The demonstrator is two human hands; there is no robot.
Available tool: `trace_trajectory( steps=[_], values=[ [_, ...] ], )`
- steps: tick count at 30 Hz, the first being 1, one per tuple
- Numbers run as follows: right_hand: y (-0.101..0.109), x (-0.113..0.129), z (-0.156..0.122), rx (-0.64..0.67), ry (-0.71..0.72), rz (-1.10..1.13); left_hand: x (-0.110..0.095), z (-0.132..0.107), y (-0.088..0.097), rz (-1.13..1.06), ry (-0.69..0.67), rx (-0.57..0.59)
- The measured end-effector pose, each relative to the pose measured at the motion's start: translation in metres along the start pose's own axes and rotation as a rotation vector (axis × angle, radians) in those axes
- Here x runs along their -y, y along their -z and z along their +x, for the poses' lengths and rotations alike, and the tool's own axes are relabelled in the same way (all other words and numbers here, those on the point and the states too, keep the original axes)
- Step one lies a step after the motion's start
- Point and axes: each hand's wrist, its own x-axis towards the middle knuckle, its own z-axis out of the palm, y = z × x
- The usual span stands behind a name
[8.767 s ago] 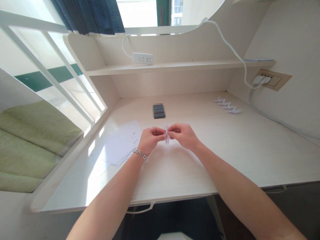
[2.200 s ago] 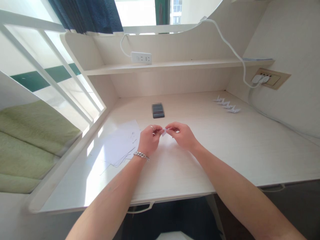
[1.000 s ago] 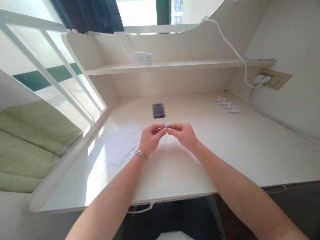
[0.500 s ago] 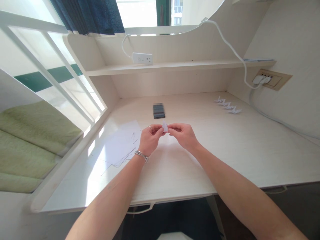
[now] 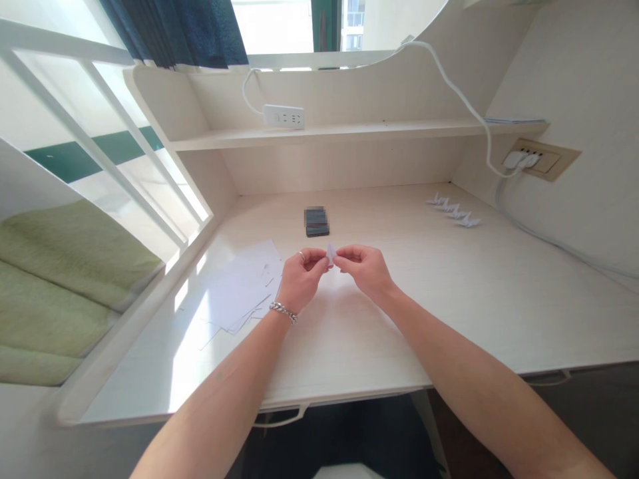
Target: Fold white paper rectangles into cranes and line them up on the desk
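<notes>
A small piece of folded white paper (image 5: 331,252) is pinched between my two hands over the middle of the desk, its pointed tip upward. My left hand (image 5: 301,274), with a ring and a chain bracelet, grips its left side between thumb and fingers. On the right side, my right hand (image 5: 367,267) holds the paper in a similar pinch. Fingertips hide its lower part. Several small folded paper cranes (image 5: 455,211) stand in a row at the back right.
Loose white paper sheets (image 5: 239,283) with thin scraps lie left of my hands. A dark phone (image 5: 317,223), partly pixelated, rests just beyond them. A power strip (image 5: 284,116) sits on the shelf (image 5: 349,134). A white cable (image 5: 462,93) runs to the wall socket (image 5: 554,161).
The folded paper has shifted slightly right and looks narrower between my fingertips. Both hands keep their pinch on it, and the other things stay where they were.
</notes>
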Motion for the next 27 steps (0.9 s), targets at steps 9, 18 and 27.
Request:
trace_trajectory(
  steps=[9, 18, 27],
  values=[
    [-0.001, -0.003, 0.000, -0.010, 0.047, 0.030, -0.002, -0.001, -0.001, -0.024, 0.000, 0.003],
    [0.000, -0.006, 0.002, -0.021, 0.027, 0.051, -0.001, 0.000, -0.001, -0.070, 0.038, 0.019],
    [0.000, -0.005, 0.002, -0.036, 0.035, 0.017, -0.011, -0.003, -0.002, -0.050, 0.136, 0.053]
  ],
)
